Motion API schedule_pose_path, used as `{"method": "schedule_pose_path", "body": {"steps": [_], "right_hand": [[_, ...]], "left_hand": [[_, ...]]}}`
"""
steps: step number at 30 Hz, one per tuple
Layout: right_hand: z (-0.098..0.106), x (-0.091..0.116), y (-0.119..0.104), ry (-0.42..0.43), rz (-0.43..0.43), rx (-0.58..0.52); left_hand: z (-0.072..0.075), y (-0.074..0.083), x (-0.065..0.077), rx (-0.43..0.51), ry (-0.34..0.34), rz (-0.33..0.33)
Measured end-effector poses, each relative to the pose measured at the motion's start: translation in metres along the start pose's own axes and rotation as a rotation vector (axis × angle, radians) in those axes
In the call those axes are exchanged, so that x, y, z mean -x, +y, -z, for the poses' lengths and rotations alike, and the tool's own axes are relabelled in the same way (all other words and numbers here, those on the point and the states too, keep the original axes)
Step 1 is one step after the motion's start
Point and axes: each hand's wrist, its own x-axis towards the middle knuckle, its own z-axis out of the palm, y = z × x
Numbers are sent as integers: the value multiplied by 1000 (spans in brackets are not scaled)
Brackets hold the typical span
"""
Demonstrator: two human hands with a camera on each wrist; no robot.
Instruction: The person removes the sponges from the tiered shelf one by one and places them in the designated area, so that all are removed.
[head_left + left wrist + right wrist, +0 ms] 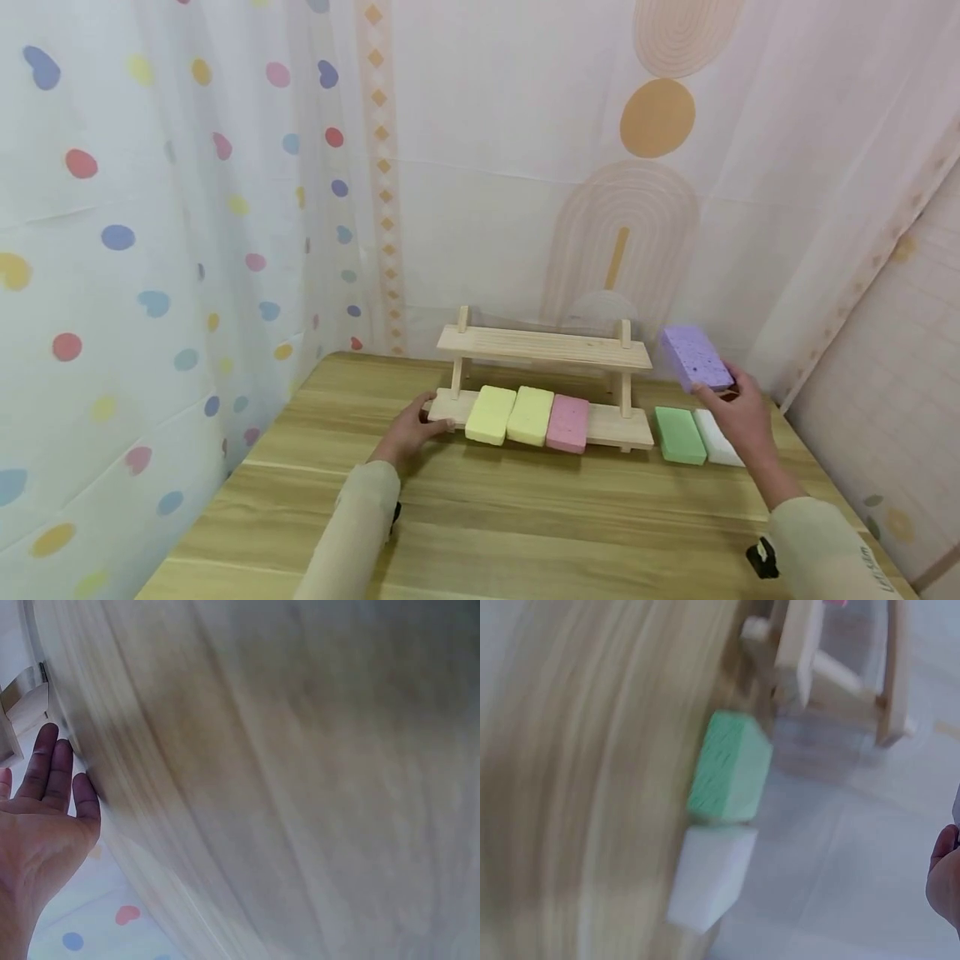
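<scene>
Two patterned curtains (487,125) stand behind and left of one wooden table (525,517). On it is one wooden stand (540,342) with two tiers; its lower board (615,425) bears three sponges side by side: two yellow sponges (491,414) and one pink sponge (567,423). The left hand (408,429) touches that board's left end, fingers loosely extended, thumb apart. The right hand (741,412) pinches one purple sponge (690,357), tilted, raised right of the stand. Below it lie one green sponge (681,435) and one white sponge (718,437), side by side on the table, making six sponges altogether
</scene>
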Motion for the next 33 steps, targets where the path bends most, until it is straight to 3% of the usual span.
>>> {"method": "schedule_pose_path", "body": {"steps": [4,12,22,27,33], "right_hand": [[13,3,17,49,-48,41],[35,4,47,103,-121,24],[56,12,82,50,-318,124],[61,18,97,13,-383,131],[62,25,112,32,-429,125]], "left_hand": [[-2,0,-2,-3,-2,-1],[-4,1,-3,-19,-12,-17],[-3,1,-3,-18,2,3],[-2,0,-1,-20,6,9],[-1,2,0,-40,8,7]]}}
